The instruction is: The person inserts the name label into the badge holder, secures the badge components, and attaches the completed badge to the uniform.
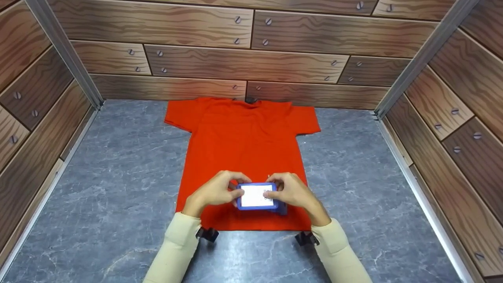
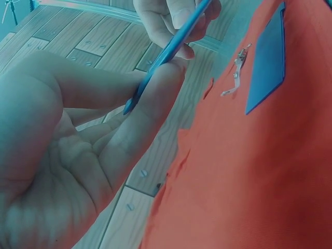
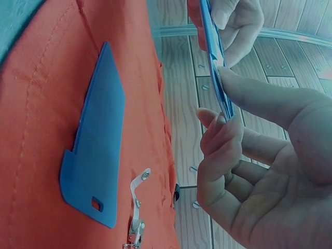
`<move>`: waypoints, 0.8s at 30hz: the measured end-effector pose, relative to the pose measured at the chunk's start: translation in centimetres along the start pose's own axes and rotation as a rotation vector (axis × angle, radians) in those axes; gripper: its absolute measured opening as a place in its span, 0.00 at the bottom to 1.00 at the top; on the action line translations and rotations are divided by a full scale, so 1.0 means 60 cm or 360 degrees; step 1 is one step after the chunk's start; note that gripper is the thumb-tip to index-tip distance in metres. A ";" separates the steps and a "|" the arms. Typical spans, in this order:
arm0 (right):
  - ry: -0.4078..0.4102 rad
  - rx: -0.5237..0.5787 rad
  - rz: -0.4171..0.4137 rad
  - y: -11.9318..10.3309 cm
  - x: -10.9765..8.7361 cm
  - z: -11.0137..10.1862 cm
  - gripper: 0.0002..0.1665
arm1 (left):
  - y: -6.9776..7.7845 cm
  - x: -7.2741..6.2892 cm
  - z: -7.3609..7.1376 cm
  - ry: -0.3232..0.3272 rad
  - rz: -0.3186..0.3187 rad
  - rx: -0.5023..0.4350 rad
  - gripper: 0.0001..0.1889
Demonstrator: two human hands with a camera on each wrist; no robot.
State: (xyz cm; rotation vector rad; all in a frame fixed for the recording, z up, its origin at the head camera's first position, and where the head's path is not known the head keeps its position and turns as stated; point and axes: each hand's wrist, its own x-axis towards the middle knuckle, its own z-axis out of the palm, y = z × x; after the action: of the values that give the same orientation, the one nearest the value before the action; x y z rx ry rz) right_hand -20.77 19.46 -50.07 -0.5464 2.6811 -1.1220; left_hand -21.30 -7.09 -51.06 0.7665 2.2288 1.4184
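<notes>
Blue-framed card (image 1: 252, 196) has fingers (image 1: 238, 175) pinching both ends.

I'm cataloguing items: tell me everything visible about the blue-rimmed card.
The blue-rimmed card is a thin rectangle with rounded corners; its white face bears dark marks near the right end, and the rim looks plastic. Held above the red shirt, it is pinched at one short end by the left hand, the other by the right hand.
</notes>
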 end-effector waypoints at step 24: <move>-0.0082 -0.0088 -0.0052 -0.002 -0.001 0.000 0.14 | -0.002 0.001 0.001 0.0030 -0.0008 0.0138 0.16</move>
State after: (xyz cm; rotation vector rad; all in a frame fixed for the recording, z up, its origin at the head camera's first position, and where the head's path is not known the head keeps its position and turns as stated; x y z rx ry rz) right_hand -20.66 19.42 -50.00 -0.6217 2.6752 -1.0306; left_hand -21.31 -7.05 -51.17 0.7776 2.3185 1.3392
